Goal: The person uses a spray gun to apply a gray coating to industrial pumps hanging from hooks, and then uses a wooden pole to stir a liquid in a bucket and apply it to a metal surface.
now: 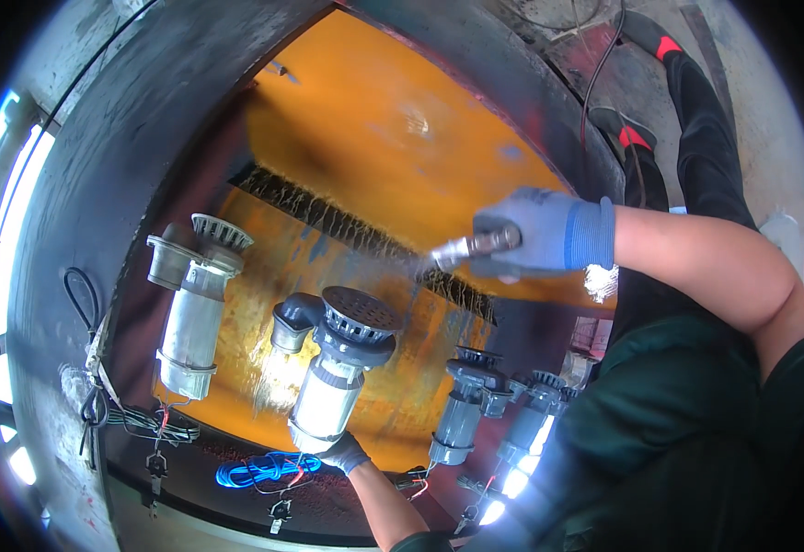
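Note:
My right hand (535, 235), in a blue-grey knitted glove, grips a metal spray gun (477, 247). Its nozzle faces left, with a faint mist in front of it. My left hand (344, 453), in a dark glove, is closed round the bottom end of a hanging pump (326, 396) with a pale silver body. Part of its fingers is hidden behind that pump. The pump has a dark slotted strainer on top and a side outlet. To the left hangs another light grey pump (190, 322); to the right are darker grey pumps (460, 414) (531, 414).
Behind the pumps stands an orange-stained booth wall (347, 101) with a dark slot (328, 216) where water streams. A blue coiled cable (269, 469), hooks (155, 467) and a dark cable loop (82, 290) hang nearby. A thin hose (595, 74) runs near black-trousered legs (701, 129).

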`<state>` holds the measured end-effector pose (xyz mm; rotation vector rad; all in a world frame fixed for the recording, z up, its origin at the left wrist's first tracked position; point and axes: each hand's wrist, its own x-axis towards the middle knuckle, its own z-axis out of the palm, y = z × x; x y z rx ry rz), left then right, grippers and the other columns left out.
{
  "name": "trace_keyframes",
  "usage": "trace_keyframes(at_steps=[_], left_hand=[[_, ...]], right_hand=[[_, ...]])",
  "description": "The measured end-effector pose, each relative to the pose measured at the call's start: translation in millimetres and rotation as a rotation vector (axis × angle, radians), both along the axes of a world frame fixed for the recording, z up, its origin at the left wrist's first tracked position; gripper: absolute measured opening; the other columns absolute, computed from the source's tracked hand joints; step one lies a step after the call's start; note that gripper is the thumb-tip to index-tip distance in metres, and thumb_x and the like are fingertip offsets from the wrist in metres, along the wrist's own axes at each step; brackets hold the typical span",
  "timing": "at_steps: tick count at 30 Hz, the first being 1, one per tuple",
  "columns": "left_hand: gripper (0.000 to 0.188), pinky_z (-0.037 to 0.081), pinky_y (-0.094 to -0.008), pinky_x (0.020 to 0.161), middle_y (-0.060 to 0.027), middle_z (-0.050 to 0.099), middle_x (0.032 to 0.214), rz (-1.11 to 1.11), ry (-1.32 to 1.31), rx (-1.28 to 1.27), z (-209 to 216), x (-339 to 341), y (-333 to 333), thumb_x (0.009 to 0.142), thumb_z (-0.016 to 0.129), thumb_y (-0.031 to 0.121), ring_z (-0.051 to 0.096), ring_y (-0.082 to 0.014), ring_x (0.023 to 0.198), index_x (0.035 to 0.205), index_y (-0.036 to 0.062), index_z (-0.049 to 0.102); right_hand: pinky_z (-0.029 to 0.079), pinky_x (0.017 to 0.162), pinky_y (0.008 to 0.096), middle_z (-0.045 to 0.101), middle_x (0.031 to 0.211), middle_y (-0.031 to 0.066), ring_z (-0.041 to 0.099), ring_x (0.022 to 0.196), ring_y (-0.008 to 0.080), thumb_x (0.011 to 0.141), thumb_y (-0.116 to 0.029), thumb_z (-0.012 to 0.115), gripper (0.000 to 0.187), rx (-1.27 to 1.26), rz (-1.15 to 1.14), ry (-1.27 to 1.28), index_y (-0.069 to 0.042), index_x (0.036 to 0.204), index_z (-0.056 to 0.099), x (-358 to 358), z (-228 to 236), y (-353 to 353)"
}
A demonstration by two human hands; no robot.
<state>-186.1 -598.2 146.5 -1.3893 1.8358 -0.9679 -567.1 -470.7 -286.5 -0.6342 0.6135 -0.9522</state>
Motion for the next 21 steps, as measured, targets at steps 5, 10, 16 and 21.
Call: trace_keyframes(at_steps=[5,10,16,21], left_hand=[[0.051,0.047,-0.0388,0.104,-0.0127,0.063,0.128,0.033,-0.066,-0.056,-6,-5,-6,0.085,0.076,0.013,0.061,-0.0267,0.119,0.131,0.0,0.057],[0.032,0.054,-0.034,0.083,-0.0055,0.069,0.112,-0.051,-0.476,-0.066,-8,-11,-8,0.088,0.071,0.024,0.067,-0.0233,0.101,0.117,0.0118,0.066],[0.02,0.053,-0.0326,0.078,-0.0045,0.067,0.098,-0.071,-0.379,0.003,13,-1,-18,0.09,0.064,0.027,0.066,-0.0209,0.09,0.106,0.0138,0.065],[0.041,0.05,-0.0418,0.098,-0.0103,0.067,0.122,0.228,1.529,-0.381,37,89,6,0.101,0.045,0.031,0.063,-0.0242,0.115,0.132,0.0074,0.061]], right_hand=[[0.05,0.064,0.0354,0.068,0.075,0.008,0.067,0.069,0.0205,0.091,-0.037,0.073,0.03,0.082,-0.116,-0.08,-0.009,0.091,0.066,18,23,-11],[0.05,0.058,0.0349,0.067,0.074,0.0069,0.062,0.06,0.0169,0.091,-0.035,0.074,0.031,0.234,-0.097,0.035,-0.007,0.086,0.063,-7,33,-30],[0.051,0.071,0.0452,0.067,0.079,0.0169,0.067,0.076,0.0365,0.088,-0.04,0.07,0.033,-0.331,0.111,0.578,-0.008,0.088,0.064,-28,105,-14],[0.051,0.073,0.0491,0.067,0.082,0.019,0.067,0.081,0.0396,0.09,-0.036,0.07,0.03,-0.356,0.135,0.515,-0.008,0.098,0.066,-52,197,-32]])
